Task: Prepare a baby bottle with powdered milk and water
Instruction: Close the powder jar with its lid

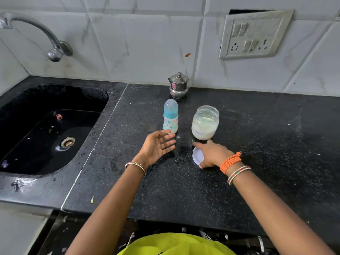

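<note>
Bottle [171,116] and left hand [158,145] made the pairing that mattered: the bottle stood upright on the black bench [257,144], its long axis vertical, cap on, at roughly one o'clock from the left palm. That hand was open, palm turned up and inward, fingers spread, empty. Its fingertips [168,132] reached the foot of the bottle, though whether they touched it or stopped just short could not be told.

To the bottle's three o'clock, near it but apart, stood the jar [205,123] of white powder, mouth uncovered. The right hand [211,153] lay at the jar's six o'clock, palm down over a white lid [196,156] resting on the bench, gripping nothing that could be seen; whether it pressed on the lid or only covered it was unclear. One finger pointed toward nine o'clock and another reached up toward the jar's base.

A small steel pot [178,85] with its lid on sat at the bottle's twelve o'clock, against the tiled wall.

Judging by this layout, the left hand was the nearer to the bottle and would need only to close around its lower body, while the right sat closer to the jar. With the cap on, neither powder nor water could go in yet.
</note>
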The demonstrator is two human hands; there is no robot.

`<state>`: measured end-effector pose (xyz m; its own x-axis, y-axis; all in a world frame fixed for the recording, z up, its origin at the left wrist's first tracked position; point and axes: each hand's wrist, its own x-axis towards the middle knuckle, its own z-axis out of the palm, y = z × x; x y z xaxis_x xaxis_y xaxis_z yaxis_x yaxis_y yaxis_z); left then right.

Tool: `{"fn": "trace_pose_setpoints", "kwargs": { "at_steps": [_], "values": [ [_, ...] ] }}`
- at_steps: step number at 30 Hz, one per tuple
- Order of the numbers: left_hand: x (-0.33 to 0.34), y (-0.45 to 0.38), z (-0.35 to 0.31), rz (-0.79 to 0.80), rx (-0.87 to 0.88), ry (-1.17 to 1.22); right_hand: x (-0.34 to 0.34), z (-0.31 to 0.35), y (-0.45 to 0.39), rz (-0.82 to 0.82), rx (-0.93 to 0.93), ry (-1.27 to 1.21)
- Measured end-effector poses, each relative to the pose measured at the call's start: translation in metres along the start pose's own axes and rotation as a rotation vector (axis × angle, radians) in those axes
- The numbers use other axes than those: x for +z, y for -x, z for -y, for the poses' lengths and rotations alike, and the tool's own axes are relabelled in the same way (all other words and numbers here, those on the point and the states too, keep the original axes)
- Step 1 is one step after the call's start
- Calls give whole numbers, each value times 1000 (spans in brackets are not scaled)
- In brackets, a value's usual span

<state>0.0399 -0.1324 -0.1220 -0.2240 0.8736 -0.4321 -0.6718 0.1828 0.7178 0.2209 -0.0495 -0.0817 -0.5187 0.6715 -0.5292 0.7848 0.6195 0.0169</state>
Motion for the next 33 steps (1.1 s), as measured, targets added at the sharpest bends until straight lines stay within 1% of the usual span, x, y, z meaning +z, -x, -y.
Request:
{"fn": "trace_pose_setpoints", "kwargs": {
  "at_steps": [2,4,6,7,8,11,12,13,14,16,18,21,25,27,29,31,33],
  "values": [
    [9,-1,9,-10,-2,9,4,-2,0,-21,-27,-17],
    [15,-2,16,-17,21,-17,-4,-3,7,-81,-67,-63],
    [20,-3,20,-25,69,-52,-23,-10,19,-205,-109,-206],
    [22,-3,21,-27,100,-74,-36,-14,25,-313,-146,-309],
    [25,-4,21,-22,134,-106,-50,-19,30,-458,-190,-418],
    [42,-7,23,-26,233,-237,-79,-33,30,-944,-248,-737],
    [48,-9,23,-46,273,-301,-81,-37,24,-1058,-254,-816],
    [55,-12,24,-71,318,-379,-80,-40,14,-1120,-254,-875],
    [61,-17,24,-89,366,-468,-77,-43,2,-1134,-248,-917],
    [71,-26,24,-97,419,-635,-67,-47,-22,-1069,-241,-956],
    [78,-33,23,-92,417,-761,-59,-49,-38,-977,-239,-952],
    [87,-39,22,-92,409,-886,-55,-52,-46,-864,-240,-847],
    [96,-48,20,-29,431,-918,-61,-54,-39,-752,-170,-679],
    [100,-54,22,-12,441,-901,-66,-55,-35,-623,-127,-563],
    [102,-60,26,-30,461,-912,-69,-56,-33,-499,-127,-554],
    [99,-65,33,-74,497,-911,-73,-57,-33,-446,-161,-554],
    [97,-66,38,-99,506,-884,-78,-56,-34,-375,-188,-481]
  ]
}}
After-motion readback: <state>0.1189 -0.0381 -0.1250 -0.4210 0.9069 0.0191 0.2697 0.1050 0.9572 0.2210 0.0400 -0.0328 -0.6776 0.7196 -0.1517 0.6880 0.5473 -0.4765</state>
